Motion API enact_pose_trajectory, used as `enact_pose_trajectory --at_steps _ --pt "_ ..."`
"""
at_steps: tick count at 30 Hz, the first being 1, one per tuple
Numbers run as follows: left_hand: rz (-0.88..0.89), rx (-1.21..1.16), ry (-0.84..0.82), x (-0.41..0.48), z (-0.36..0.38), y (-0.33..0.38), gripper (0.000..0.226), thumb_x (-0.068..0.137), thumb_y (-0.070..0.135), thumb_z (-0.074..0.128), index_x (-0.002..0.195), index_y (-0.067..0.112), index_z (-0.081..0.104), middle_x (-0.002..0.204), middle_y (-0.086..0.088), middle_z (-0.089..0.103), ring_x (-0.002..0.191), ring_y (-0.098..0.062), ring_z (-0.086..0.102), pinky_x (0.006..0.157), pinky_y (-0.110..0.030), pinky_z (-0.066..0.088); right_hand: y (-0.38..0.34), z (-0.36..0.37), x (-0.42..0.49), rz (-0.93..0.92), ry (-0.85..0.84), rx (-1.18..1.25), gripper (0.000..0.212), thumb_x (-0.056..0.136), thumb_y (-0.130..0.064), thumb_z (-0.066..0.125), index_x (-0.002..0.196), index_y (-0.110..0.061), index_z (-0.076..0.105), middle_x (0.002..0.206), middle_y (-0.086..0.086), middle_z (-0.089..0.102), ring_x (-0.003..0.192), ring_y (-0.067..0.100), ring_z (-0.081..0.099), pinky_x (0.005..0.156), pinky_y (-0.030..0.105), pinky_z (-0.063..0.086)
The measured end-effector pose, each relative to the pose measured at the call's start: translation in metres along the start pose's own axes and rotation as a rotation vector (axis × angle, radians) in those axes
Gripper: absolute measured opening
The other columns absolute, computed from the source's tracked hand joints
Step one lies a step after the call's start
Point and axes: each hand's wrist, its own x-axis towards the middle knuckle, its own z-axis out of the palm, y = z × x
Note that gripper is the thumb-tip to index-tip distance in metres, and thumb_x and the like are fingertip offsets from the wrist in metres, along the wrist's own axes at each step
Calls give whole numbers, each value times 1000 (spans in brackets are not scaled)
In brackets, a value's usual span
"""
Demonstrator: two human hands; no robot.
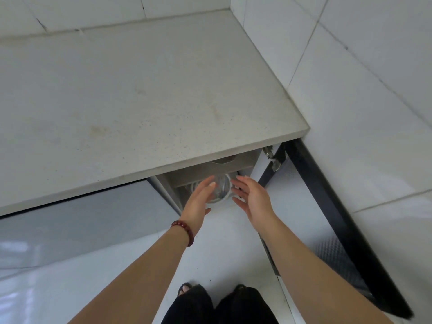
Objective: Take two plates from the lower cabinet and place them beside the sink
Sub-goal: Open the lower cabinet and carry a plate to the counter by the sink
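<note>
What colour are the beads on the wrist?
Dark red beads, on the left wrist, seen in the head view.

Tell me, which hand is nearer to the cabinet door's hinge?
The right hand. It reaches toward the open cabinet just below-left of the hinge; the left hand is farther left, across the plates.

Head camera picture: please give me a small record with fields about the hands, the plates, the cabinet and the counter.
left hand: open, reaching toward the cabinet, red bead bracelet on the wrist
right hand: open, palm turned inward, opposite the left hand
plates: pale stack low in the cabinet, seen between the two hands; count unclear
grip: none yet, as far as the picture shows
cabinet: open, under the counter; dark door swung out to the right
counter: grey top
sink: not in view
</note>
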Motion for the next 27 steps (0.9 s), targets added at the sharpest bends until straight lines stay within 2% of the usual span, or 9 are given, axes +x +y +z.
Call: enact_pose_trajectory --at_steps 3,6,9,12,15,18,21,25,27 --pt "22 -13 16 39 -2 -28 33 93 46 41 125 39 46 134 6 50 123 -15 47 97 -34 37 23 0 39 -20 -7 21 21 96 -26 47 105 -19 65 109 1 70 104 17 63 95 36 49" --pt "34 -43 33 76 -6 -52 37 86 51 46 121 37 52 132 6 53 121 -14 50 104 -41 38 41 -4 74 -45 -10 37 19 96 -26 47 97 -20 66 106 0 70 102 17 64 92 34 50" --pt "74 -92 60 120 -8 -81 24 94 43 40 110 37 57 128 3 56 117 -16 52 101 -39 38 61 -12 119 -66 -2 82 20 95 -25 48 93 -19 66 104 1 70 102 19 64 95 35 48" --pt "116 -115 80 166 -9 -108 37 96 42 32 124 30 54 131 4 56 120 -15 51 100 -36 37 82 -19 166 -91 -11 123 23 97 -24 44 103 -15 64 109 3 70 103 20 64 95 35 48" --pt "138 -177 94 206 -7 -125 43 98 40 28 132 24 49 134 3 53 121 -16 49 86 -29 40 99 -23 208 -148 -18 149 25 97 -24 44 109 -13 63 106 3 70 101 21 64 88 33 50" --pt "165 -227 103 239 -4 -141 46 98 41 28 135 24 47 135 2 50 122 -18 46 93 -34 37 110 -26 240 -200 -32 152 23 97 -23 43 106 -12 62 100 3 68 92 17 63 80 29 50" --pt "183 -283 119 265 -4 -152 46 96 44 30 135 25 47 133 2 48 122 -16 44 97 -35 35 115 -29 269 -236 -28 163 18 97 -24 45 98 -15 61 100 3 66 93 17 61 77 27 49" --pt "183 -327 118 283 -2 -148 43 94 49 35 128 28 51 122 5 54 115 -16 50 90 -32 41 112 -30 294 -279 -8 182 21 94 -25 51 108 -14 62 93 1 66 85 14 62 69 25 49" --pt "171 -334 122 289 -4 -146 49 92 52 36 133 28 50 125 4 53 116 -17 50 97 -35 41 110 -28 303 -303 19 149 30 93 -29 52 117 -13 61 98 1 66 88 15 62 75 28 49"
